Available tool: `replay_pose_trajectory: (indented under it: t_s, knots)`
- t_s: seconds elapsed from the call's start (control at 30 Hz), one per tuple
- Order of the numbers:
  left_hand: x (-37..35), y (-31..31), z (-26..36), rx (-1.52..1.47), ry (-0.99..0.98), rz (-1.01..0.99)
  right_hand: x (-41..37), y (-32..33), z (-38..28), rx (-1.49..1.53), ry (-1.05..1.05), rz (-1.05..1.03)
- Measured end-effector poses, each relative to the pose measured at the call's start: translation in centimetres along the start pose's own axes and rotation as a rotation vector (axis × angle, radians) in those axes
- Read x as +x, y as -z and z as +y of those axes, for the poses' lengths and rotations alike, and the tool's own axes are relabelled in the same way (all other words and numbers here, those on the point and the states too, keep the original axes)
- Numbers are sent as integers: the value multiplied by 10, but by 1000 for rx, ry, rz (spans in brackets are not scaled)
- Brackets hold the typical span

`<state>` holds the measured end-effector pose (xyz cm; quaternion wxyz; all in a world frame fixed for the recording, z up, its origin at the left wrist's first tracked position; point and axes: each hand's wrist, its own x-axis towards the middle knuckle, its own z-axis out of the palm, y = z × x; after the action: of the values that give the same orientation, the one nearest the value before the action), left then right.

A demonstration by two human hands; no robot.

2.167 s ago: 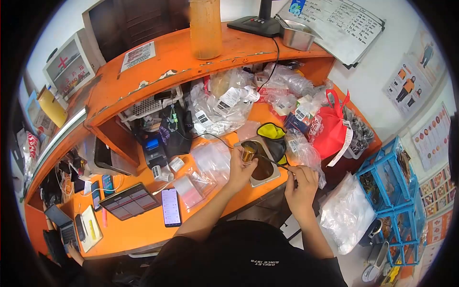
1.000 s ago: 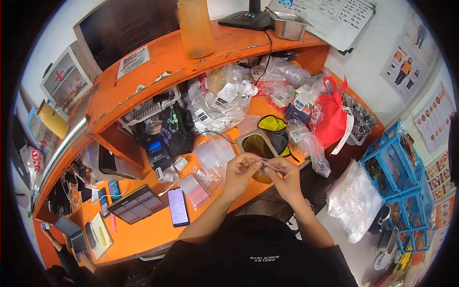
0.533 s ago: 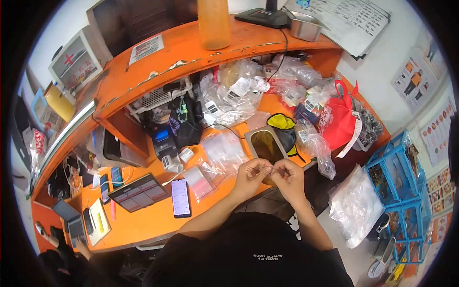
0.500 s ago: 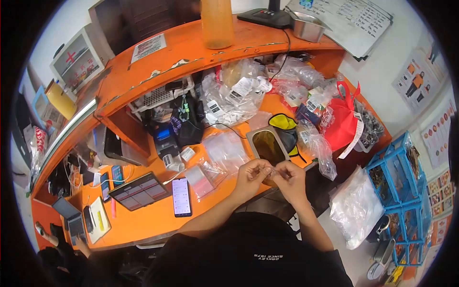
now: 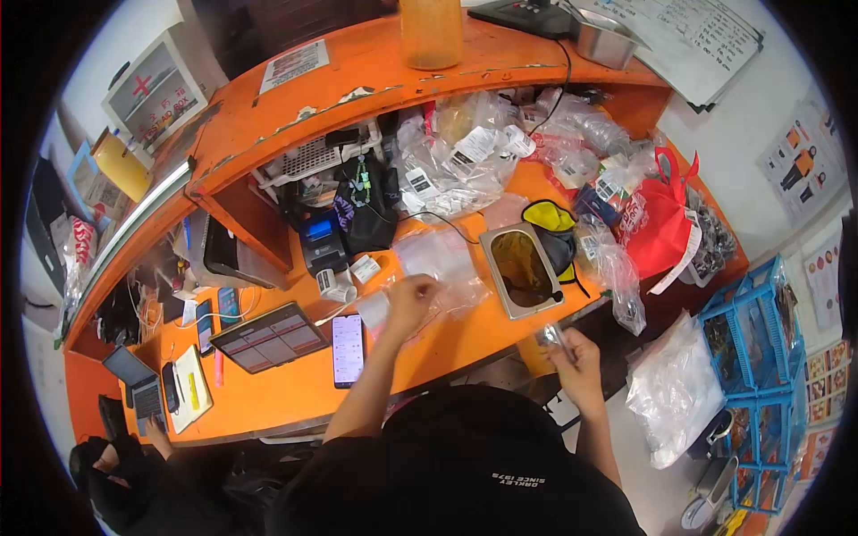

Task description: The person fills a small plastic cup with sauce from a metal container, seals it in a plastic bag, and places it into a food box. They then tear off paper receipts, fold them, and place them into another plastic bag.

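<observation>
My left hand is closed, its fingers curled over the stack of clear plastic bags on the orange desk. Lower right, my right hand grips a small shiny silvery object, whose kind I cannot tell, just off the desk's front edge. Between the hands and farther back stands a rectangular metal container with dark brown liquid in it. Yellow-and-black fabric lies right beside that container.
A phone and a tablet sit left of my left arm. Filled plastic bags and a red bag crowd the back. Blue racks stand at right. Another person's hand is by a laptop.
My hands were together in front of the metal container. Now they are apart: the left over the plastic bags, the right lower with the silvery object. The view has shifted slightly.
</observation>
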<state>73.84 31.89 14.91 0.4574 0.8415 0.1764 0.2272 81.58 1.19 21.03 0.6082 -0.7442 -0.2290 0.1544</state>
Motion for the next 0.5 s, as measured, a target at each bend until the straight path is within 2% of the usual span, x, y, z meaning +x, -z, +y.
replay_pose_trajectory:
  t_s: [0.03,0.1,0.2,0.27,0.3,0.37,0.43,0.47,0.5]
  knots:
    - [4,11,-30,67,42,73,-4,7,4,-31,22,54]
    - [2,22,-53,174,64,53,-16,25,13,-60,-59,73]
    - [-8,-3,-71,259,-129,4,-34,30,39,62,-110,189]
    - [-17,-23,-56,298,-278,-50,-47,36,53,-115,-72,197]
    - [-21,-32,-49,321,-361,-80,-52,35,61,-29,-162,245]
    - [-31,-50,-51,272,-265,-33,-64,36,78,-175,-222,260]
    - [-39,-54,-47,378,-388,107,-77,42,59,-43,-385,304]
    - [-39,-51,-41,429,-321,122,-88,50,63,-43,-393,373]
    - [-41,-49,-43,487,-244,144,-99,56,71,193,-495,459]
